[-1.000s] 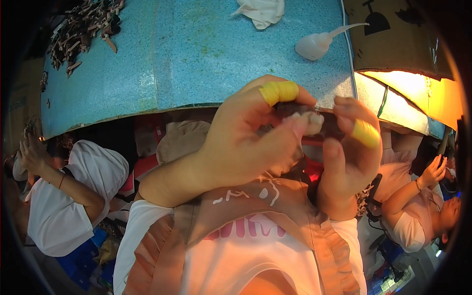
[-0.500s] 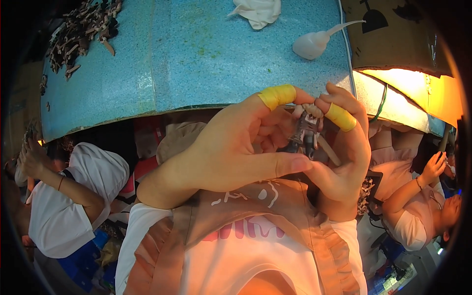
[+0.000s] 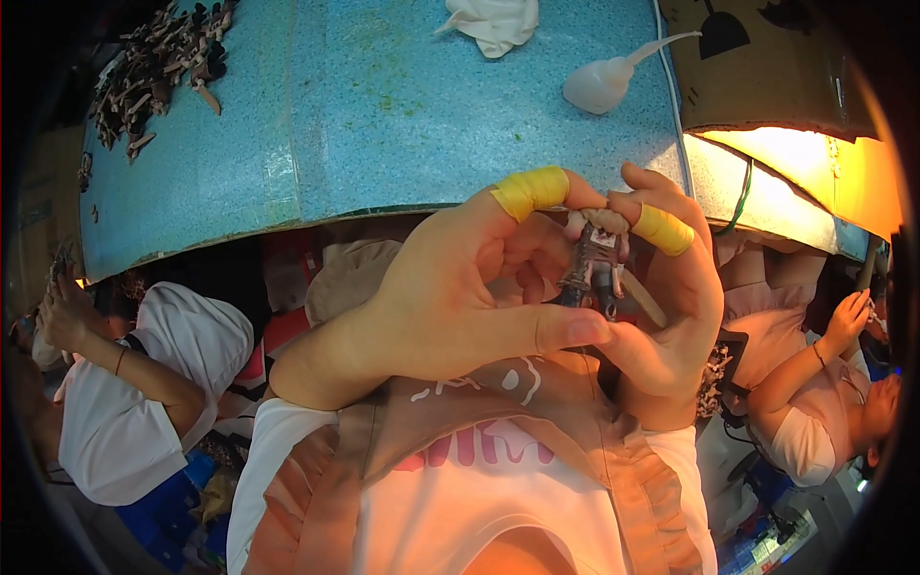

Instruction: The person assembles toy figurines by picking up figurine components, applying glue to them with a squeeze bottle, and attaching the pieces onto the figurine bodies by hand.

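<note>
My left hand (image 3: 460, 287) and my right hand (image 3: 671, 307) meet in front of my chest, below the edge of a blue table (image 3: 383, 125). Together they pinch a small dark part with metal bits (image 3: 592, 268), held upright between the fingertips. Yellow tape wraps my left forefinger (image 3: 529, 190) and my right forefinger (image 3: 663, 230). My left thumb lies under the part, touching my right hand. The lower end of the part is hidden behind the fingers.
A heap of small dark parts (image 3: 158, 67) lies at the table's far left. A white squeeze bottle (image 3: 606, 81) and a crumpled white cloth (image 3: 494, 21) lie at the far side. A cardboard box (image 3: 767, 57) stands right. Other people (image 3: 134, 383) sit on either side.
The part has turned from lying across my fingers to standing upright. My right forefinger has moved up and closer to my left one, over the part's top.
</note>
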The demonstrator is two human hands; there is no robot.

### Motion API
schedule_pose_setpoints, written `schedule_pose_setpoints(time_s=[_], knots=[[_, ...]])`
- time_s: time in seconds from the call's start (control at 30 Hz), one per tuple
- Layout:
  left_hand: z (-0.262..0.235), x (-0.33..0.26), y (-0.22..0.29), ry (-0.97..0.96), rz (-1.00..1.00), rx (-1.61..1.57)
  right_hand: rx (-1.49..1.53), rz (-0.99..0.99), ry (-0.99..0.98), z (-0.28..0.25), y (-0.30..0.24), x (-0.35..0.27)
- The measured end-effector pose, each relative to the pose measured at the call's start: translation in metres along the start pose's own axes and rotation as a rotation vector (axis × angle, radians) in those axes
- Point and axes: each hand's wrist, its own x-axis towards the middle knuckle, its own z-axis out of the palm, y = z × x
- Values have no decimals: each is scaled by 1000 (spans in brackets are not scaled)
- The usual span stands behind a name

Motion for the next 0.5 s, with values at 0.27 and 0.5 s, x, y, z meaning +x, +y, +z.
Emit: schedule_pose_setpoints(time_s=[0.27, 0.5], knots=[[3, 5, -6, 2, 143, 31, 502, 443, 328, 25, -30, 0], [0, 3, 3, -48, 23, 102, 150, 297, 154, 15, -14, -7]])
